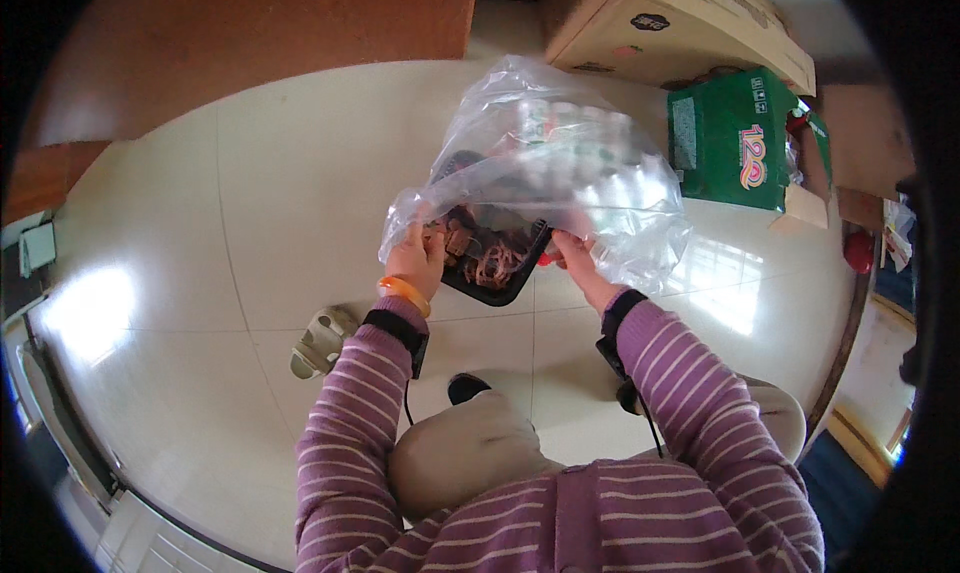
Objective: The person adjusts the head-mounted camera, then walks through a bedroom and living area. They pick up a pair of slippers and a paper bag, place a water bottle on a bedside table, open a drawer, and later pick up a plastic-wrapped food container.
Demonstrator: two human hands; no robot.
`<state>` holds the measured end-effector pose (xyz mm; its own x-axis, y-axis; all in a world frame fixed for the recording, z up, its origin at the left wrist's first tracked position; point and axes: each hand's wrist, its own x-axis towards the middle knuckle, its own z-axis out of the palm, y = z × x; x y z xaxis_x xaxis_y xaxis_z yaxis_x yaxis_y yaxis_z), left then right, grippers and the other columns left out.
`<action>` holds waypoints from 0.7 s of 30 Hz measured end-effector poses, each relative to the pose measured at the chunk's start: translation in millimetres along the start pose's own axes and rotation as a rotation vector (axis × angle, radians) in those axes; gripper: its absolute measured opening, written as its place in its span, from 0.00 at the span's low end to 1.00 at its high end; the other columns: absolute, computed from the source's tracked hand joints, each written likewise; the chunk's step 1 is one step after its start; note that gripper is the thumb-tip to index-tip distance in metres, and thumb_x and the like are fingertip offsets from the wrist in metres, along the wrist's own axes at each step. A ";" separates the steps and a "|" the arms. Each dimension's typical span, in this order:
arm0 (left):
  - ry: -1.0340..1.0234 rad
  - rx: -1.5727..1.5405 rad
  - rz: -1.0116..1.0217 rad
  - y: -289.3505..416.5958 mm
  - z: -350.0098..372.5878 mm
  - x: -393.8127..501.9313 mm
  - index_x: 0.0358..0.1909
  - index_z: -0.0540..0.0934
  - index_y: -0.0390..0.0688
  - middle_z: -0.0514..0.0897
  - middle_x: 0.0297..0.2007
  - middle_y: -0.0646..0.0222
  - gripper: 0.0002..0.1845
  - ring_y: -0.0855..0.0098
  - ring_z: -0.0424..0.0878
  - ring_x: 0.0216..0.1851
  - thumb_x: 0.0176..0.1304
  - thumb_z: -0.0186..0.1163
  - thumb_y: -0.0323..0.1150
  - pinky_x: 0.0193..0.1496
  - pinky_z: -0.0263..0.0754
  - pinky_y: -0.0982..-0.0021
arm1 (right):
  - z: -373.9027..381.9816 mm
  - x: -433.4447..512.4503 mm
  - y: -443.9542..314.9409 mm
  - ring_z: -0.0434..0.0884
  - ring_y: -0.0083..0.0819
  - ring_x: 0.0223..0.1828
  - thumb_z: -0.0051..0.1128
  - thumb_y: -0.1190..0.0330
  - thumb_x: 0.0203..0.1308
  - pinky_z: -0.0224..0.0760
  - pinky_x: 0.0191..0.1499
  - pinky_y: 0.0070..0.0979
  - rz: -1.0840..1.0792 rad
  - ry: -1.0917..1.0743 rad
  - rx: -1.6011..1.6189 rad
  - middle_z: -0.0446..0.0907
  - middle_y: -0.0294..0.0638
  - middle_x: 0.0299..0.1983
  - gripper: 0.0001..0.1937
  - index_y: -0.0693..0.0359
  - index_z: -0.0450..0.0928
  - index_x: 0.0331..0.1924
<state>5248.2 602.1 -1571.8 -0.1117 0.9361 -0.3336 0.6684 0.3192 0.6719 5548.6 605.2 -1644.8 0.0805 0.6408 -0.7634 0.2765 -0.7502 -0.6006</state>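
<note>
A clear plastic bag (pixel 480 187) is spread over a black plastic tray (pixel 501 300) that holds dark reddish-brown pieces and stringy strips. My left hand (pixel 416 254) grips the bag's gathered edge at the tray's left side. At the tray's right corner, my right hand (pixel 576 256) has its fingers closed on the bag's edge, with a small red thing beside the fingertips. Several white-and-green bottles or cans (pixel 585 134) show blurred through or behind the bag. Whether they are inside it, I cannot tell.
Cardboard boxes (pixel 675 25) stand at the upper right, with an opened green carton (pixel 724 142) below them. A brown wooden cabinet (pixel 262 33) lies along the upper left. A beige clog (pixel 324 342) rests on the tiled floor (pixel 165 220) left of my arm. A red round object (pixel 859 252) sits far right.
</note>
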 end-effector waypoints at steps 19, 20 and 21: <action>0.126 -0.035 0.072 -22.3 9.0 -19.9 0.63 0.66 0.37 0.78 0.50 0.49 0.31 0.51 0.75 0.54 0.60 0.61 0.38 0.58 0.68 0.59 | 12.6 -29.7 -91.1 0.77 0.29 0.39 0.59 0.62 0.61 0.74 0.41 0.27 -0.095 -0.092 -0.317 0.74 0.44 0.43 0.31 0.63 0.55 0.63; 0.133 -0.006 0.069 -24.5 8.9 -22.4 0.61 0.68 0.37 0.80 0.48 0.51 0.29 0.52 0.77 0.51 0.59 0.61 0.37 0.56 0.70 0.60 | 10.1 -26.2 -83.3 0.77 0.29 0.39 0.59 0.62 0.61 0.74 0.42 0.26 -0.126 -0.076 -0.388 0.74 0.44 0.43 0.32 0.63 0.54 0.64; 0.145 0.022 0.080 -27.1 8.7 -24.4 0.60 0.71 0.37 0.81 0.46 0.52 0.28 0.53 0.79 0.48 0.59 0.62 0.37 0.54 0.72 0.60 | 8.7 -22.0 -74.3 0.77 0.29 0.40 0.59 0.61 0.61 0.73 0.43 0.26 -0.159 -0.031 -0.461 0.74 0.43 0.43 0.33 0.63 0.53 0.64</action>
<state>5239.2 569.3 -1587.6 -0.1614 0.9703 -0.1801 0.6951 0.2414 0.6772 5517.9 645.4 -1585.5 -0.0237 0.7309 -0.6821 0.6792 -0.4888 -0.5474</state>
